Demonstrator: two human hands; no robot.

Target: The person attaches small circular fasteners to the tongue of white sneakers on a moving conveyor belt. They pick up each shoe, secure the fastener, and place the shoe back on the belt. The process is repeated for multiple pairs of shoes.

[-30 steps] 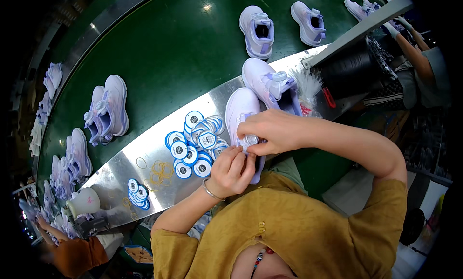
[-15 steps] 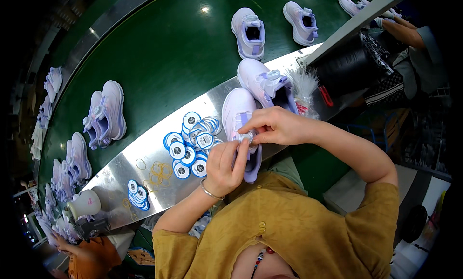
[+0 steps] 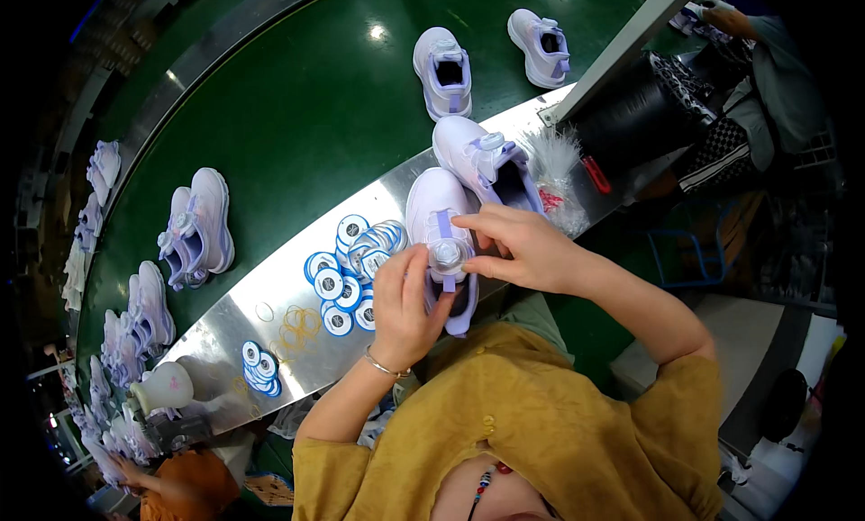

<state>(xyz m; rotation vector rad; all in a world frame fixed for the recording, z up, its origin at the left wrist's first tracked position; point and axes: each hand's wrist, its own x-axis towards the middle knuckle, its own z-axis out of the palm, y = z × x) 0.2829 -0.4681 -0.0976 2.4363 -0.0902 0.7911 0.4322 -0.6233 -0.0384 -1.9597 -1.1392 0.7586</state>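
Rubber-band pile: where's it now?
Head view, left of centre on the metal ledge: the rubber-band pile lies between the big tag pile and the small tag stack.

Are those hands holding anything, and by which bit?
The left hand and right hand are at the nearest shoe, on either side of its round knob. Whether they really grip it can't be told.

left hand (image 3: pixel 403 300): forearm (image 3: pixel 345 406) toward 1 o'clock, fingers (image 3: pixel 394 273) toward 12 | right hand (image 3: pixel 525 249): elbow bent, forearm toward 10, thumb (image 3: pixel 491 268) and index finger (image 3: pixel 484 224) apart
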